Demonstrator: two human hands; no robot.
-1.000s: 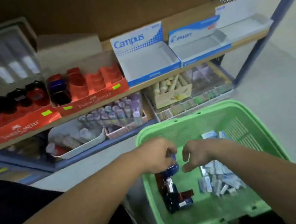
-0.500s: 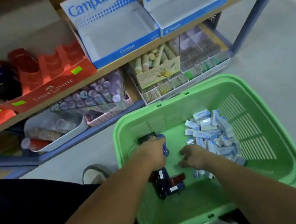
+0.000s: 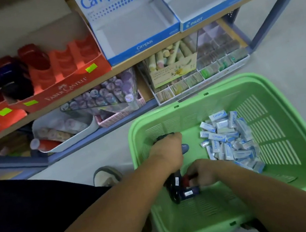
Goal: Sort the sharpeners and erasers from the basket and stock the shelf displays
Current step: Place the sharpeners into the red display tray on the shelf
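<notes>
Right hand (image 3: 203,172) has dropped to 8 o'clock in the green plastic basket (image 3: 204,218), fingers curling onto a small red plastic sharpener (image 3: 187,178). Left hand (image 3: 168,151) stays clenched round a bunch of dark sharpeners (image 3: 185,148). White-and-blue wrapped erasers (image 3: 230,139) heaped at 1 o'clock; red cardboard display tray (image 3: 64,89) shelved at 10 o'clock.

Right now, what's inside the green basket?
Erasers piled at right; dark sharpeners at left. Left hand grips some, right hand touches a red sharpener. Anything beneath the hands and the pile is hidden.

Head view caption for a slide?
Left hand and right hand grip sharpeners in the green basket, erasers piled alongside.
</notes>
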